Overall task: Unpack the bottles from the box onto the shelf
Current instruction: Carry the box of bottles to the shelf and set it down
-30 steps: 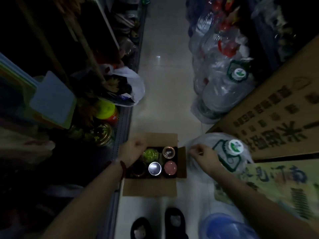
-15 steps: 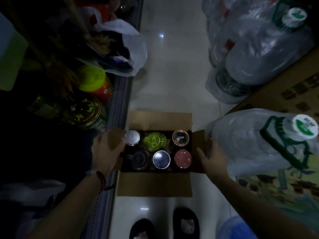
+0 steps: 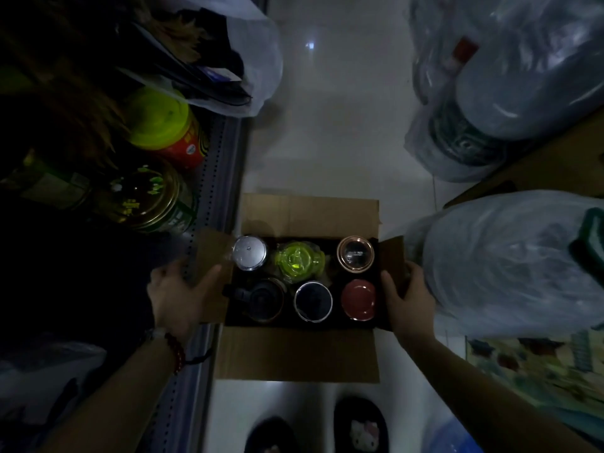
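Head view looks straight down on one open cardboard box standing on the pale tiled floor, and inside it are six bottles in two rows of three. The far row, left to right: a silver-lidded bottle, a lime-green-topped one in clear wrap, and a copper-rimmed one with a dark top. The near row: a black-lidded bottle, a dark one with a bright metal rim, and a red-lidded one. All six stand upright with only their tops showing, packed close together.

Four flaps are spread outward. The left hand presses the left side flap, its thumb lying flat along the cardboard, its fingers seemingly behind the flap, though the dim light makes that hard to read. The right hand holds the right side flap, its thumb on the inner face and its fingers hidden behind it.

The box's left edge sits against the front lip of the low metal shelf, on which stand two containers: a yellow-lidded red jar and a gold-lidded tin. To the right, a bagged water jug crowds the box's right flap. Open floor lies beyond the far flap, and two dark slippers sit just near the close flap.
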`<state>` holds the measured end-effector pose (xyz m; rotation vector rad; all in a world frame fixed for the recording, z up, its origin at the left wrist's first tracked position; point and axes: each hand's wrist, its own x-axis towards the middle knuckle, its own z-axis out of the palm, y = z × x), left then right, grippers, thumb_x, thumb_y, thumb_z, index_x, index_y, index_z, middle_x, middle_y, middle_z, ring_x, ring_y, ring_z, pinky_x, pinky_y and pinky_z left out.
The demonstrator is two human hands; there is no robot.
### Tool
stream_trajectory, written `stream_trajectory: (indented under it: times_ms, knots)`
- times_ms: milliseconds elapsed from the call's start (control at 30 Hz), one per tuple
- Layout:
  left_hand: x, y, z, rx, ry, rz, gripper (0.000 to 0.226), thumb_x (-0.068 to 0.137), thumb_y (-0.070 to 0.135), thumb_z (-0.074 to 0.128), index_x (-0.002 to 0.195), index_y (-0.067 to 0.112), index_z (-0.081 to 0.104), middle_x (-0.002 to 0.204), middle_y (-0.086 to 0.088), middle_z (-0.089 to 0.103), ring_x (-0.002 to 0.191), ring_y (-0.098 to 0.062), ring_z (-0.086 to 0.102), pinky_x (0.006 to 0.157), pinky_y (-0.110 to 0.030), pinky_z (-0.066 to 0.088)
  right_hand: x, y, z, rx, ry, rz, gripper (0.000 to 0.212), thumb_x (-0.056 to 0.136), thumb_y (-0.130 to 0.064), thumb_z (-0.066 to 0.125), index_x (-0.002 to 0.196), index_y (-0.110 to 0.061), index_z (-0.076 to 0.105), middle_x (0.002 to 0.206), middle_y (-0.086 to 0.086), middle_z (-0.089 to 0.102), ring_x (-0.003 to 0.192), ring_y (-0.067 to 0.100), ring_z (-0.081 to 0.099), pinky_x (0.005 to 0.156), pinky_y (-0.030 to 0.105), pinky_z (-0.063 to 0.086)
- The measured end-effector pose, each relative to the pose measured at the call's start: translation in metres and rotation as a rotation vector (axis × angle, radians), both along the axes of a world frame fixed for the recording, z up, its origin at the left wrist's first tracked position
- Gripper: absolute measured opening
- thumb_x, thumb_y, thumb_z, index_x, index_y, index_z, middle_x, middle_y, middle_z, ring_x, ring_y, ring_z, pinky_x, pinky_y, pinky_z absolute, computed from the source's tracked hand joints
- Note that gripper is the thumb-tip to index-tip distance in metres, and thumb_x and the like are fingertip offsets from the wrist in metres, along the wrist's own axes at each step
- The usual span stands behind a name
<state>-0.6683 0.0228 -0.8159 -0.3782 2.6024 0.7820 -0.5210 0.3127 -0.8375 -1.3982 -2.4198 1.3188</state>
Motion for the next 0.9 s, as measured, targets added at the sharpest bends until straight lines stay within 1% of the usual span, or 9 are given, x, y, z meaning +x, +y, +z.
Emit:
stream_trajectory:
  times_ms: [67, 133, 233, 333, 433, 500, 633, 733, 900]
  knots:
    - [-0.004, 0.003, -0.001, 0.097, -0.028, 0.061, 0.060, 0.078, 0.048, 0.070, 0.125, 0.012, 0.058, 0.123, -0.017, 0.061, 0.113, -0.033, 0.057, 0.091, -0.035, 0.044, -0.004, 0.002, -0.004, -0.039, 0.006, 0.011, 0.050, 0.093, -0.030, 0.056, 0.136, -0.011, 0.039, 0.124, 0.014, 0.061, 0.109, 0.029, 0.060, 0.083, 0.031, 0.045]
    - [-0.006, 0.007, -0.005, 0.170, -0.048, 0.073, 0.050, 0.079, 0.043, 0.071, 0.121, 0.017, 0.061, 0.115, -0.010, 0.068, 0.107, -0.027, 0.063, 0.093, -0.034, 0.048, -0.004, 0.002, -0.008, -0.076, 0.002, 0.053, 0.054, 0.093, -0.029, 0.055, 0.140, -0.015, 0.034, 0.128, 0.014, 0.058, 0.110, 0.029, 0.060, 0.082, 0.031, 0.048]
    - [-0.005, 0.010, -0.011, 0.207, -0.064, 0.042, 0.047, 0.078, 0.048, 0.070, 0.119, 0.025, 0.063, 0.111, -0.003, 0.071, 0.106, -0.023, 0.064, 0.096, -0.037, 0.049, 0.000, -0.001, -0.010, -0.089, 0.030, 0.100, 0.060, 0.094, -0.030, 0.053, 0.146, -0.023, 0.025, 0.136, 0.011, 0.052, 0.115, 0.026, 0.057, 0.084, 0.030, 0.047]
    - [-0.001, 0.013, -0.017, 0.228, -0.053, 0.054, 0.052, 0.073, 0.058, 0.065, 0.117, 0.030, 0.064, 0.107, 0.000, 0.072, 0.102, -0.019, 0.065, 0.097, -0.039, 0.049, 0.001, -0.002, -0.012, -0.075, 0.051, 0.050, 0.060, 0.095, -0.030, 0.051, 0.148, -0.024, 0.023, 0.137, 0.012, 0.052, 0.112, 0.023, 0.056, 0.084, 0.029, 0.045]
    - [0.001, 0.013, -0.026, 0.232, -0.061, 0.087, 0.039, 0.087, 0.048, 0.059, 0.113, 0.020, 0.066, 0.107, -0.009, 0.071, 0.103, -0.026, 0.065, 0.095, -0.042, 0.050, 0.001, -0.001, -0.018, 0.019, -0.011, 0.071, 0.058, 0.095, -0.025, 0.051, 0.147, -0.019, 0.025, 0.136, 0.015, 0.053, 0.115, 0.032, 0.058, 0.087, 0.036, 0.048]
    - [0.003, 0.011, -0.031, 0.216, -0.048, 0.106, 0.040, 0.089, 0.047, 0.051, 0.105, 0.014, 0.069, 0.103, -0.017, 0.071, 0.099, -0.033, 0.065, 0.091, -0.044, 0.051, 0.002, 0.001, -0.021, 0.069, -0.061, 0.095, 0.054, 0.096, -0.018, 0.050, 0.146, -0.015, 0.029, 0.132, 0.017, 0.056, 0.111, 0.033, 0.060, 0.087, 0.037, 0.048]
    - [0.013, 0.014, -0.025, 0.206, -0.045, 0.134, 0.032, 0.095, 0.037, 0.051, 0.108, 0.014, 0.069, 0.103, -0.017, 0.070, 0.100, -0.032, 0.065, 0.090, -0.042, 0.050, 0.004, 0.000, -0.010, 0.122, -0.108, 0.146, 0.047, 0.095, -0.012, 0.051, 0.140, -0.010, 0.037, 0.118, 0.017, 0.064, 0.096, 0.031, 0.064, 0.075, 0.030, 0.047]
    - [0.017, 0.016, -0.012, 0.194, -0.047, 0.167, 0.034, 0.096, 0.035, 0.050, 0.113, 0.013, 0.068, 0.107, -0.019, 0.069, 0.101, -0.035, 0.064, 0.091, -0.044, 0.050, 0.003, -0.002, 0.002, 0.133, -0.129, 0.159, 0.044, 0.095, -0.015, 0.051, 0.138, -0.012, 0.040, 0.110, 0.016, 0.067, 0.089, 0.030, 0.065, 0.073, 0.035, 0.052]
    - [0.026, 0.012, 0.026, 0.176, -0.066, 0.202, 0.035, 0.095, 0.032, 0.052, 0.117, 0.010, 0.067, 0.113, -0.020, 0.069, 0.107, -0.035, 0.063, 0.092, -0.038, 0.048, 0.009, 0.002, 0.044, 0.120, -0.137, 0.215, 0.040, 0.095, -0.014, 0.051, 0.134, -0.010, 0.044, 0.108, 0.011, 0.067, 0.081, 0.019, 0.060, 0.068, 0.030, 0.048]
